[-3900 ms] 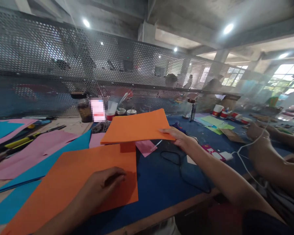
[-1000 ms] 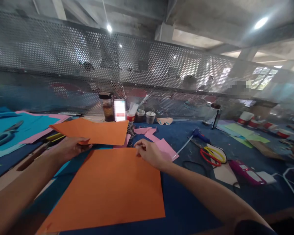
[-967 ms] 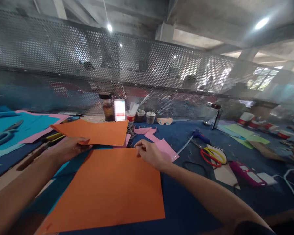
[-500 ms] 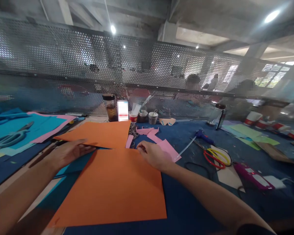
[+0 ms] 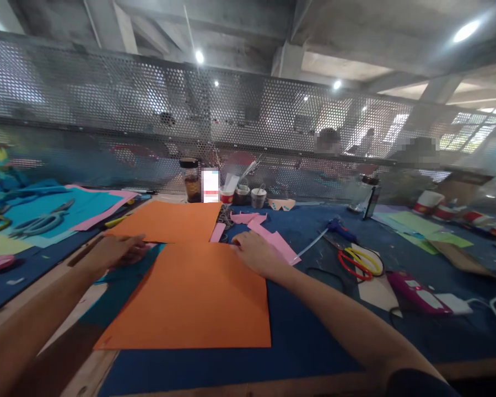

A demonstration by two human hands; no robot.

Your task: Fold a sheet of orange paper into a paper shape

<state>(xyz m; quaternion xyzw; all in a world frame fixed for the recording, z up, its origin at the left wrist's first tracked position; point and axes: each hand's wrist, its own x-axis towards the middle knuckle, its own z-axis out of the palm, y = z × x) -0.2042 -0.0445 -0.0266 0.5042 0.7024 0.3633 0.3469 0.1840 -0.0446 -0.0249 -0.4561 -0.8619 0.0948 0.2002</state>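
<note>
Touching front orange sheet (image 5: 202, 300), laid 7 o'clock on bench (image 5: 293, 336), w/ half-curled R hand (image 5: 254, 252) at its 1 o'clock, prob. to steady; w/ part-curled L hand (image 5: 118, 253) at 7 o'clock of rear orange sheet (image 5: 171, 220), grips unclear

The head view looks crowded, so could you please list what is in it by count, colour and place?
Flat rectangular sheets: at least two, orange, front centre
Flat thin sheets: several, blue and pink, left
Metal-bladed scissors: one pair, grey-blue, left
Loop-handled scissors: apparently one pair, red and yellow, right
Glue gun: one, blue, right
Oblong device: one, magenta, right
Dark-lidded jars: two, amber-filled and clear, back
Perforated metal screen: one, grey, back
Tabletop: one, dark blue, beneath
Smaller clutter: uncounted, mixed, partly blurred
Left hand: one, at the farther sheet
Right hand: one, at the nearer sheet
</note>
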